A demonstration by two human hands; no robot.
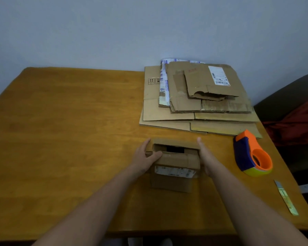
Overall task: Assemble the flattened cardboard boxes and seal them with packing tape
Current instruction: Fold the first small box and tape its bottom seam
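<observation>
A small brown cardboard box point(176, 161) with a white label stands on the wooden table point(69, 130) in front of me, its top flaps partly folded with a dark gap showing. My left hand point(145, 158) presses the box's left side with straight fingers, thumb lying over a top flap. My right hand point(205, 157) lies flat against the box's right side. A stack of flattened cardboard boxes point(199, 100) lies at the table's far right. An orange and blue tape dispenser point(251, 153) holding yellowish tape sits to the right of the box.
A utility knife point(285, 197) lies near the table's right edge. A dark seat with a red cloth point(295, 125) stands beyond that edge. A pale wall runs behind the table.
</observation>
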